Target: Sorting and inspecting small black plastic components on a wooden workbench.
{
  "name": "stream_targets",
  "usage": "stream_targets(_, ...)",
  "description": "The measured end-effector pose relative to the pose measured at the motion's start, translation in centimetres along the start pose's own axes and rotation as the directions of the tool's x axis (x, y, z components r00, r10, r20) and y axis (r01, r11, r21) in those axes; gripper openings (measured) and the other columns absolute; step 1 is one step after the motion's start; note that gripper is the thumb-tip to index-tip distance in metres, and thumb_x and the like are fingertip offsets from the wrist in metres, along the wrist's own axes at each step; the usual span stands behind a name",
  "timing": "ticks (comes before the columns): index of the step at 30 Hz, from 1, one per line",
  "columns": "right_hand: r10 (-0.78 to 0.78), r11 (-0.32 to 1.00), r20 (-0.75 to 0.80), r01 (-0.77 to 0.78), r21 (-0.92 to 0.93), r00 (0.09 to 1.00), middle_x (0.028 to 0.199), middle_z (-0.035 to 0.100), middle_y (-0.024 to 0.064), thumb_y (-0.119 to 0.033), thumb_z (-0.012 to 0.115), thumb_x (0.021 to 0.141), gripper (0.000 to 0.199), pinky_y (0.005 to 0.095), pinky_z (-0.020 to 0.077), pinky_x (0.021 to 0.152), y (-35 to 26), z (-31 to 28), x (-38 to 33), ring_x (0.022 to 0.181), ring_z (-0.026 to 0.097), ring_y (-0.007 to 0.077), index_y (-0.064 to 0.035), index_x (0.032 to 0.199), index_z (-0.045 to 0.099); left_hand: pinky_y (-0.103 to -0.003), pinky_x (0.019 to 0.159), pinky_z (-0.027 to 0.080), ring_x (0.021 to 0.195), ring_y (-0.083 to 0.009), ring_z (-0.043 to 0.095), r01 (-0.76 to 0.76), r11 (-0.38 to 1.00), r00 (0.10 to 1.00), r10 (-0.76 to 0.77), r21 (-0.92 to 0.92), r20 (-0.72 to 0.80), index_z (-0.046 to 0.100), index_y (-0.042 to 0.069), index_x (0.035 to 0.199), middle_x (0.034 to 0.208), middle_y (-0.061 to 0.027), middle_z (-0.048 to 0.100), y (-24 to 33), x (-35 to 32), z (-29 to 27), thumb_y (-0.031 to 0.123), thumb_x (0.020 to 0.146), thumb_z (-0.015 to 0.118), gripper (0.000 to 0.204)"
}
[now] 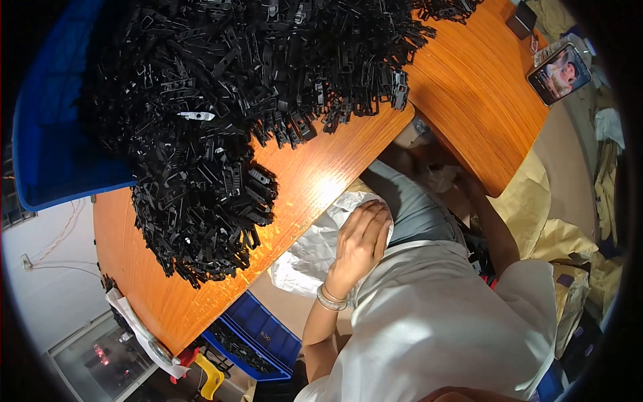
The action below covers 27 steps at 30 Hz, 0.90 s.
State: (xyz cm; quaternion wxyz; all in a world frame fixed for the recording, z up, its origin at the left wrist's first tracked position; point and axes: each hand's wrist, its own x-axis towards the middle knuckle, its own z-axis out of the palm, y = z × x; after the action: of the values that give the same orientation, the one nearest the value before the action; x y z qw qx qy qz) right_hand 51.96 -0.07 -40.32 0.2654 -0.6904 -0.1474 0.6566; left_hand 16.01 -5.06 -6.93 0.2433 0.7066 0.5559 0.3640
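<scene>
- Resting over your lap, your left hand (364,238) lies on the white sheet (309,260), fingers together and curved down onto it; with the palm turned away, you cannot tell whether it grips or only presses.
- Your right hand (441,178) sits in shade by the recess in the worktop (469,87); its fingers are too dim to tell how far apart they are or what, if anything, they hold.
- The sheet is crinkled, and is just off the worktop's near edge, between that edge and your shirt (429,315).
- Its long axis slants from lower left to upper right, roughly along the edge; your left hand covers the upper-right end, so most of the sheet lies left of that hand.
- Your left hand is clearly nearer to it; your right is apart, beyond your trousers (412,201).
- The black pile (221,74) spreads over the worktop, up and left from your left hand, beside a blue bin (60,161).
- A phone (561,74) stands at far right.
</scene>
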Motion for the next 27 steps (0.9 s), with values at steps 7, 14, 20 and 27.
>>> stream_targets(7, -0.114, 0.941, 0.016, 0.113, -0.319, 0.993, 0.081, 0.056, 0.0056, -0.022, 0.047, 0.086, 0.019, 0.0289, 0.0439, 0.053, -0.2, -2.1, 0.6, 0.068, 0.055, 0.0152, -0.0047, 0.087, 0.057, -0.036, 0.078, 0.047, 0.085, -0.031, 0.058, 0.011, 1.0, 1.0, -0.01, 0.013, -0.025, 0.059, -0.007, 0.085, 0.088, -0.0169, 0.06, 0.1, -0.3, -0.6, -0.005, 0.072, 0.06, 0.013)
stream_targets(14, -0.609, 0.251, 0.555, 0.801, -0.543, 0.567, 0.081, 0.056, 0.0117, -0.007, 0.055, 0.079, 0.015, 0.0334, 0.0457, 0.066, -9.3, 15.2, -20.3, 0.074, 0.056, 0.0256, -0.0016, 0.093, 0.056, -0.035, 0.075, 0.047, 0.085, -0.0303, 0.057, 0.053, 0.997, 0.992, -0.045, 0.062, -0.114, 0.059, -0.006, 0.087, 0.089, -0.0164, 0.059, -0.3, -2.5, -3.6, -0.005, 0.071, 0.061, 0.016)
stream_targets(20, -0.885, -0.289, 0.445, 0.91, -0.298, -0.136, 0.085, 0.054, 0.0119, 0.001, 0.055, 0.077, 0.013, 0.0347, 0.045, 0.065, -17.2, 25.4, -28.1, 0.073, 0.055, 0.0278, -0.0009, 0.089, 0.06, -0.034, 0.07, 0.046, 0.077, -0.0285, 0.056, 0.148, 0.986, 0.965, -0.127, 0.075, -0.231, 0.06, -0.005, 0.086, 0.084, -0.0151, 0.058, -0.1, -2.9, -5.3, -0.006, 0.072, 0.06, 0.014)
stream_targets(27, -0.977, -0.141, 0.214, 0.778, -0.612, -0.009, 0.097, 0.053, 0.0142, 0.001, 0.049, 0.082, 0.022, 0.0321, 0.0437, 0.074, -22.6, 26.2, -26.9, 0.086, 0.054, 0.0292, -0.0011, 0.103, 0.054, -0.034, 0.071, 0.045, 0.079, -0.0278, 0.055, 0.18, 0.981, 0.946, -0.152, 0.074, -0.288, 0.06, -0.004, 0.087, 0.086, -0.0141, 0.058, 0.0, -3.4, -6.7, -0.004, 0.071, 0.061, 0.016)
